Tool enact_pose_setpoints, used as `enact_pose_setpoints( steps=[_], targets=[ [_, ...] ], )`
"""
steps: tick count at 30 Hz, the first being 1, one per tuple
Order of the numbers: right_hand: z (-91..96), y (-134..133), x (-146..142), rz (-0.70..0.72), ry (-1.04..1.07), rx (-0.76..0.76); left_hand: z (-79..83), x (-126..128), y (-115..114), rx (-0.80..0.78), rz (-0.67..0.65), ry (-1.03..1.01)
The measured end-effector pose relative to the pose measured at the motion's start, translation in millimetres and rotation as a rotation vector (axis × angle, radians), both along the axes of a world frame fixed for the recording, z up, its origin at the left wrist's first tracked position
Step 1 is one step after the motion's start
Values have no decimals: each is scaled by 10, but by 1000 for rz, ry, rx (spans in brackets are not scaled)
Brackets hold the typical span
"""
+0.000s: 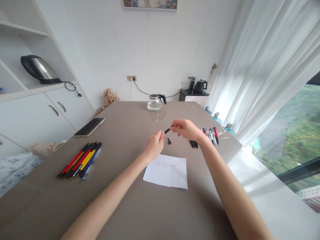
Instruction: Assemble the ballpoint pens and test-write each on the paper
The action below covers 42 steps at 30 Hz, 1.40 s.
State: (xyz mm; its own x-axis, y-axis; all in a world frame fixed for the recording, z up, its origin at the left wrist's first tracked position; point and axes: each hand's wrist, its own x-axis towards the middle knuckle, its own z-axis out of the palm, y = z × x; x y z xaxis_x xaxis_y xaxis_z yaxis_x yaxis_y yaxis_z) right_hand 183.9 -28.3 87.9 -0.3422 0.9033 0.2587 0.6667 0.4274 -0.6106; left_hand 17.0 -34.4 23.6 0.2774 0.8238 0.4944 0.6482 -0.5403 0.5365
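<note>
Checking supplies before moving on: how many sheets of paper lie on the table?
1: a white sheet with writing, on the table between the forearms; any sheets beneath it would be hidden.

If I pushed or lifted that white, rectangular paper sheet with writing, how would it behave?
The white paper sheet would probably flop when lifted, since it looks thin. Being paper, it's likely light. Pushed, it may slide or crease, as it lies flat.

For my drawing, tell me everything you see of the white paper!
The white paper looks thin and four-sided, its near edge slightly uneven. Small dark and reddish marks form rows toward its far side, too small to read. It lies flat on the brown table, one far corner hidden by the left forearm; whether they touch, I can't tell.
</note>
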Motion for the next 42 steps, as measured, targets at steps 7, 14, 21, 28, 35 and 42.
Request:
enact_pose_setpoints(
  steps=[7, 14, 21, 28, 35, 42],
  targets=[
    [-92, 39, -141, -203, -101, 48, -22, -9, -8, -20, 25, 30],
    [-8, -3, -28, 67, 96, -72, -42, -44, 33, 10, 57, 42],
    [-51, 0, -94, -17, -70, 64, -28, -49, 16, 13, 46, 28],
    [-84, 39, -100, -81, -72, -18, -71, -40, 17, 11, 34, 78],
    [-41, 17, -42, 133, -50, 0, -94, -46, 30, 45, 66, 142],
    [-152, 42, -183, -68, -199, 144, -110, -75, 60, 76, 88, 177]
  ],
)
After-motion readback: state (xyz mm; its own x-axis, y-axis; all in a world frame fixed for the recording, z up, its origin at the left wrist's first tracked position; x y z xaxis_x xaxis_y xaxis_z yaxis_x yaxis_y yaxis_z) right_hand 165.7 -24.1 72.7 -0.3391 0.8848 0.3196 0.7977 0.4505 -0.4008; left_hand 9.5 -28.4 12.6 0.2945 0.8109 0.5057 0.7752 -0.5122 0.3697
